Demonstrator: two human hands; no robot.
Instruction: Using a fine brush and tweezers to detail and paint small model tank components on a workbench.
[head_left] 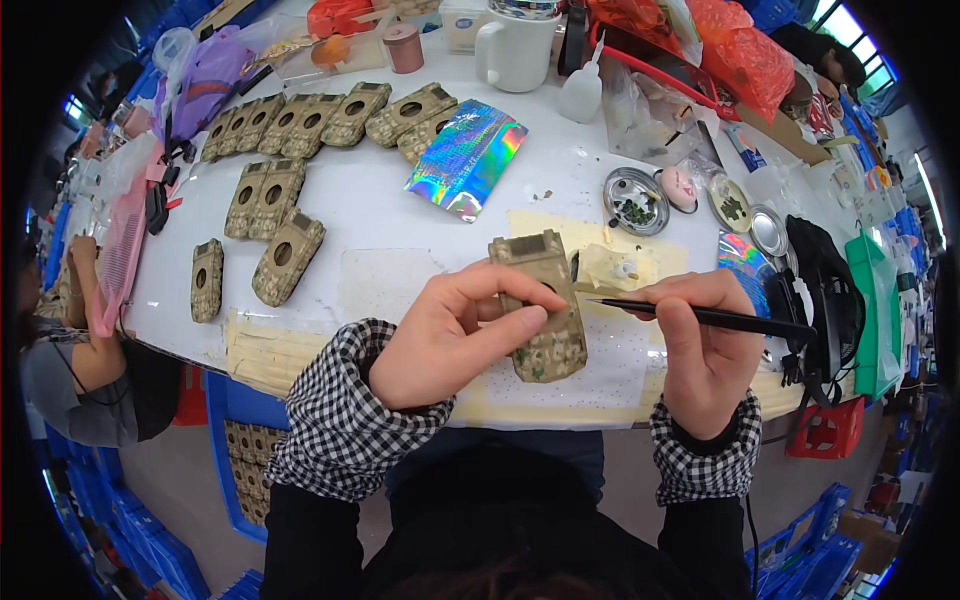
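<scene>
My left hand (pixel 447 335) grips a camouflage-painted toy tank hull (pixel 548 352) by its sides, thumb and fingers over its middle, hiding much of it. In my right hand (pixel 708 350) is a pair of slim black tweezers (pixel 755 323). Their pointed tip lies just right of the hull, apart from it as far as I can see. Just beyond stands a small white nozzle-topped item (pixel 625 268) on yellowish tape. A round metal tin (pixel 636 201) with small dark green bits sits farther right.
More tank hulls (pixel 286 258) stand at the left and back left. An iridescent pouch (pixel 468 158) lies behind my hands. At the back are a white mug (pixel 517 50) and a squeeze bottle (pixel 582 92). A blue crate (pixel 225 400) with hulls sits below the table. Another person's arm (pixel 95 350) shows at far left.
</scene>
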